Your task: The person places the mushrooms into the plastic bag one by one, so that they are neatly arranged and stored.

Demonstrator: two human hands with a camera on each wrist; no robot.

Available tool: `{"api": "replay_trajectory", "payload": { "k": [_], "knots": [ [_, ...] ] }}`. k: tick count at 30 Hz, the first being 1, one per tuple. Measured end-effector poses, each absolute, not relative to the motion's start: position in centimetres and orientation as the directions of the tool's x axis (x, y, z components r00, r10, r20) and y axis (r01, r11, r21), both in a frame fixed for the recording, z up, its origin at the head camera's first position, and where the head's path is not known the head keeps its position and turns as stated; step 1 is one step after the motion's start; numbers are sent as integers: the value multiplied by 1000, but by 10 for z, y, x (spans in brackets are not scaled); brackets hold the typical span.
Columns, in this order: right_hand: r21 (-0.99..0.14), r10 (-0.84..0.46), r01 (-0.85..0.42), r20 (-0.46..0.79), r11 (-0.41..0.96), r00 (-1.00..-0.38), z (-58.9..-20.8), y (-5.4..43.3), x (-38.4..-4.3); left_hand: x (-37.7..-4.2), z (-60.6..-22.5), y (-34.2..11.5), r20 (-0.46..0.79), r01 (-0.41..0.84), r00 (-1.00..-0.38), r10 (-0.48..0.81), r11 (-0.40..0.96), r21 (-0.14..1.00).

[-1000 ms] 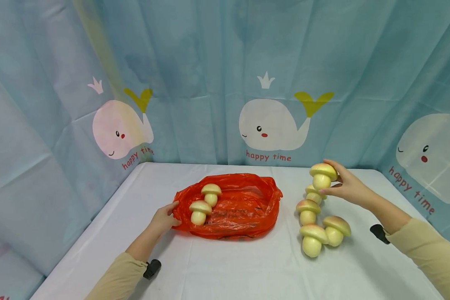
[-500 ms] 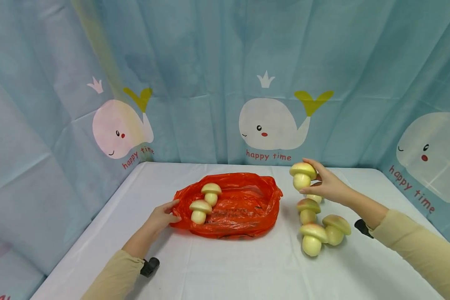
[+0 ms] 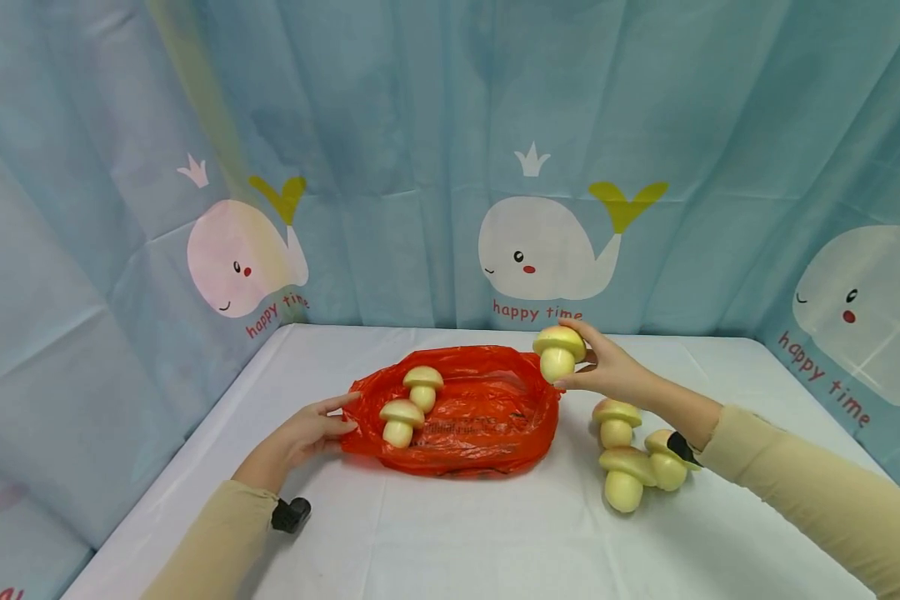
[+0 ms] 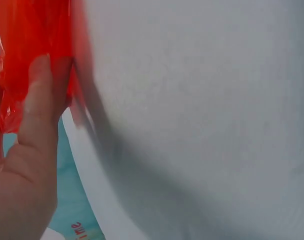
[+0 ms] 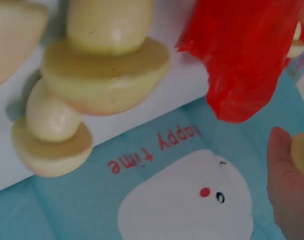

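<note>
My right hand (image 3: pixel 603 367) grips a pale yellow toy mushroom (image 3: pixel 557 363), cap up, by its side, in the air by the right rim of a red plastic bag (image 3: pixel 487 458). In the right wrist view, that mushroom (image 5: pixel 303 154) shows only partly at the edge. The bag lies with its mouth wide, and two mushrooms (image 3: pixel 401 423) sit in its left part. At the bag's left edge, my left hand (image 3: pixel 300 433) touches the plastic with thumb and fingers apart. The left wrist view has the left thumb (image 4: pixel 38 95) against the red plastic.
Right of the bag, three mushrooms (image 3: pixel 624 482) show on the white-covered table (image 3: pixel 480 542), close together below the right forearm. A blue curtain (image 3: pixel 420 167) with whale prints stands behind the table and at both sides.
My right hand has carried the mushroom left, from above the group of mushrooms to the bag's right rim. The left hand stays at the bag, its forearm shifted slightly left.
</note>
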State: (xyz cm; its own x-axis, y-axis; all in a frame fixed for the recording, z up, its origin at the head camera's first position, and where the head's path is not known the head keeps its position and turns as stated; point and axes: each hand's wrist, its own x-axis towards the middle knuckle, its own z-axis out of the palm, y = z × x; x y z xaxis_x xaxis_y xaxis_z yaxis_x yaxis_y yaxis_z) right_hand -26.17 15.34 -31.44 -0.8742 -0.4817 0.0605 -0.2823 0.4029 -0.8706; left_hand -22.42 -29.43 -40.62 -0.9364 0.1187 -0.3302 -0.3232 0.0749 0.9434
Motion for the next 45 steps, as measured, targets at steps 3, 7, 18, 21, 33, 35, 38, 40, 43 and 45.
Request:
{"api": "replay_trajectory", "payload": {
  "k": [3, 7, 18, 21, 33, 35, 38, 40, 43, 45],
  "knots": [
    [-874, -479, -275, 56, 401, -876, -316, 140, -262, -227, -405, -301, -338, -332, -923, 187, 62, 941],
    [-864, -459, -276, 60, 421, -887, -320, 123, -265, -232, -404, -302, -367, -362, -912, 182, 62, 930],
    [-885, -483, -247, 30, 393, -875, -330, 80, -277, -233, -409, -300, -400, -390, -908, 121, 100, 915],
    [-876, -496, -267, 37, 402, -868, -332, 70, -281, -233, -412, -301, -396, -385, -910, 121, 105, 917],
    [-878, -481, -280, 67, 387, -874, -318, 40, -306, -233, -415, -299, -372, -362, -922, 108, 101, 927],
    [-877, -480, -300, 92, 376, -872, -320, 37, -310, -233, -415, -298, -374, -365, -923, 93, 101, 925],
    [-873, -487, -311, 99, 377, -868, -324, 32, -316, -232, -413, -297, -373, -363, -924, 89, 109, 925],
    [-874, -498, -305, 85, 379, -863, -328, 29, -319, -232, -413, -296, -372, -362, -924, 85, 114, 925],
    [-872, -515, -302, 68, 385, -855, -331, 25, -321, -232, -413, -294, -375, -364, -923, 82, 126, 923],
    [-871, -525, -307, 68, 384, -849, -331, 23, -323, -233, -413, -292, -377, -365, -923, 80, 136, 921]
  ]
}}
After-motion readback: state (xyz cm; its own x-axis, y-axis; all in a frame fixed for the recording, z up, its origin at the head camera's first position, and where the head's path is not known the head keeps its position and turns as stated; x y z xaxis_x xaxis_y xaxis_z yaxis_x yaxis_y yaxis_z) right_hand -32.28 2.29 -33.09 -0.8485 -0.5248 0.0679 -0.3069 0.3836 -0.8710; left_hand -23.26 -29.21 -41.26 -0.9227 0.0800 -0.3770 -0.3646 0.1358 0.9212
